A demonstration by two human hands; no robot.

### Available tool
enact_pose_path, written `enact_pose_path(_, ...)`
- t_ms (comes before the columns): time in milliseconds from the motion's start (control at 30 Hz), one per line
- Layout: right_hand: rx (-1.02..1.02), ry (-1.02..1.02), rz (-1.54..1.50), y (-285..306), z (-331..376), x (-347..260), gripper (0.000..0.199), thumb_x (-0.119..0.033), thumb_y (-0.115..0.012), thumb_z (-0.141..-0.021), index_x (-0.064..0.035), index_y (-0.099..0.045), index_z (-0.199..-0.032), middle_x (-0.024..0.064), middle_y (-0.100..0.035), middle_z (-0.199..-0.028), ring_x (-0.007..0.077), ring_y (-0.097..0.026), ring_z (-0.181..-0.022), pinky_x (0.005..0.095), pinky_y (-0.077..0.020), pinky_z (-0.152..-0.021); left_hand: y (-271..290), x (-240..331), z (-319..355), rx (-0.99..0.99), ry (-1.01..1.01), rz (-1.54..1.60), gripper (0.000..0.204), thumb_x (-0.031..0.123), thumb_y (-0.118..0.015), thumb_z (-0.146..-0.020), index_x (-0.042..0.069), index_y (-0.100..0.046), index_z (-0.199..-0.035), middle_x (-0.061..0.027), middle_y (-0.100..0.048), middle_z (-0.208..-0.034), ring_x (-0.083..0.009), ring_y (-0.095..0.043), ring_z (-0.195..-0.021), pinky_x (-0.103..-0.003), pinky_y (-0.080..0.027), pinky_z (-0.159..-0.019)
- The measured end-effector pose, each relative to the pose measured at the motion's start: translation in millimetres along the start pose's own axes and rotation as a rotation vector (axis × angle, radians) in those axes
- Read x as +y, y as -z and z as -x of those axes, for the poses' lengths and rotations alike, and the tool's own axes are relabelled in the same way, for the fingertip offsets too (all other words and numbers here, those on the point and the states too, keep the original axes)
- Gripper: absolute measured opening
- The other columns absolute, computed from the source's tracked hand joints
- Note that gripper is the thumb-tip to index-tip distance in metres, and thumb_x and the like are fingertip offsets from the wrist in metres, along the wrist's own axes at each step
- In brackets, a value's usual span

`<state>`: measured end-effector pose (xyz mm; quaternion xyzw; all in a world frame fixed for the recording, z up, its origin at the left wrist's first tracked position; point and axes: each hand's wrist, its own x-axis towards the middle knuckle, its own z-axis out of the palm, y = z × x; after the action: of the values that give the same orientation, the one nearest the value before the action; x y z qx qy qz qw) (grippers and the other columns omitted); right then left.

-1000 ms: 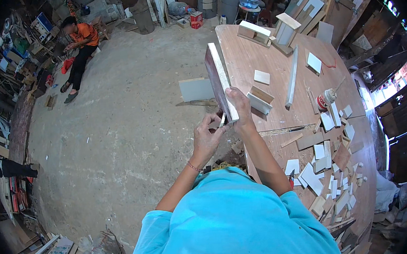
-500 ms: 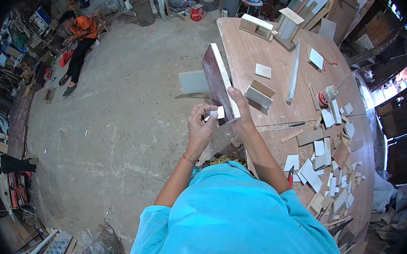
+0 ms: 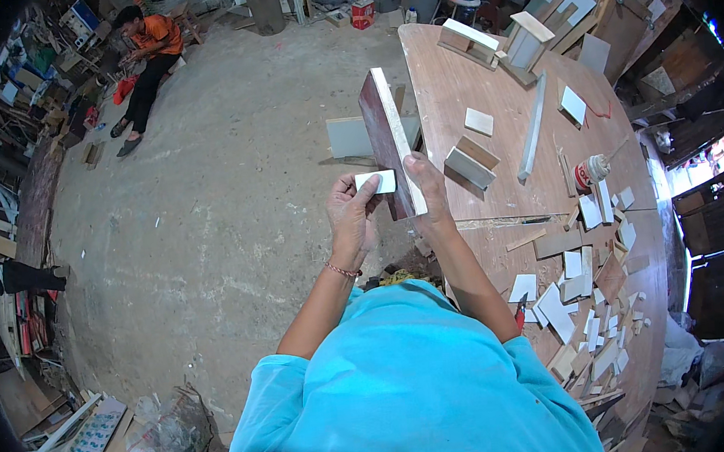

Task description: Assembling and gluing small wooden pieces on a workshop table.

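My left hand [image 3: 352, 214] pinches a small white rectangular block [image 3: 374, 183] between thumb and fingers. The block's right end meets the dark reddish-brown face of a board [image 3: 386, 142]. That board is held up on its edge by my right hand [image 3: 427, 187], its thumb on the pale edge and its fingers mostly hidden behind. Just right of it, on the table, rests a small open wooden box piece [image 3: 472, 165] with white sides. A flat pale wood square [image 3: 479, 122] lies beyond that piece.
The wooden table [image 3: 445, 90] curves along my right. It bears a glue bottle [image 3: 591, 171], red-handled pliers [image 3: 520, 314], a long white strip [image 3: 532, 127] and many offcuts [image 3: 555, 311]. A person in orange [image 3: 155, 42] sits far left; another [image 3: 9, 272] is at the left edge.
My left hand has turned the white block, so its broad face now shows more fully. The board stays in my right hand. The whole view has shifted slightly.
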<state>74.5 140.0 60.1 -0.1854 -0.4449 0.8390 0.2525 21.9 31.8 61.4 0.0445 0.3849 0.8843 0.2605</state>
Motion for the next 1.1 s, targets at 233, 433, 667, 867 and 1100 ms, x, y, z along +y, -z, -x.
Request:
enact_pose_path(233, 0.045, 0.121, 0.360, -7.7, 20.6, -11.4, 0.043, -0.023, -0.060, -0.074, 0.0033, -0.053, -0.107, 0.0088, -0.057, -0.093, 0.0119, -0.052, -0.083, 0.0238, -0.0411, -0.075, 0.3, 2.5, 1.3, -0.010, -0.062, -0.171, 0.019, 0.004, -0.061, -0.076, 0.001, -0.049, -0.091, -0.0082, -0.059, -0.081, -0.0126, -0.059, -0.071, -0.023, -0.050, -0.060)
enact_pose_path(433, 0.069, 0.213, 0.460, -10.8, 9.7, -14.8, 0.044, -0.019, -0.061, -0.073, 0.0043, -0.052, -0.110, 0.0094, -0.058, -0.090, 0.0107, -0.053, -0.078, 0.0230, -0.0428, -0.070, 5.0, -2.7, 0.0, -0.102, -0.145, -0.532, 0.015, 0.001, -0.056, -0.077, -0.001, -0.051, -0.091, -0.0043, -0.056, -0.075, -0.0094, -0.054, -0.063, -0.021, -0.046, -0.054)
enact_pose_path(667, 0.024, 0.337, 0.551, -10.1, 21.7, 10.8, 0.042, -0.015, -0.060, -0.075, 0.0054, -0.051, -0.110, 0.0059, -0.057, -0.087, 0.0096, -0.051, -0.075, 0.0218, -0.0418, -0.069, 15.0, 0.0, -7.3, -0.003, -0.141, -0.541, 0.011, 0.000, -0.057, -0.076, 0.000, -0.052, -0.086, -0.0034, -0.055, -0.070, -0.0084, -0.052, -0.058, -0.021, -0.043, -0.050)
enact_pose_path(867, 0.163, 0.223, 0.584, -17.4, -14.3, -25.9, 0.043, -0.022, -0.064, -0.071, 0.0046, -0.055, -0.104, 0.0093, -0.059, -0.084, 0.0113, -0.054, -0.077, 0.0245, -0.0433, -0.068, 3.2, -10.4, 8.6, -0.121, -0.090, -0.503, 0.010, 0.001, -0.057, -0.076, 0.001, -0.053, -0.086, -0.0041, -0.057, -0.071, -0.0073, -0.052, -0.056, -0.020, -0.044, -0.047)
enact_pose_path(1100, 0.096, 0.248, 0.488, -10.5, -11.9, -38.2, 0.044, -0.023, -0.064, -0.072, 0.0035, -0.055, -0.106, 0.0103, -0.059, -0.085, 0.0142, -0.055, -0.079, 0.0250, -0.0421, -0.074, -0.6, -3.3, -1.8, -0.061, 0.023, -0.226, 0.012, 0.005, -0.058, -0.078, 0.001, -0.052, -0.088, -0.0039, -0.057, -0.076, -0.0084, -0.054, -0.062, -0.020, -0.046, -0.053)
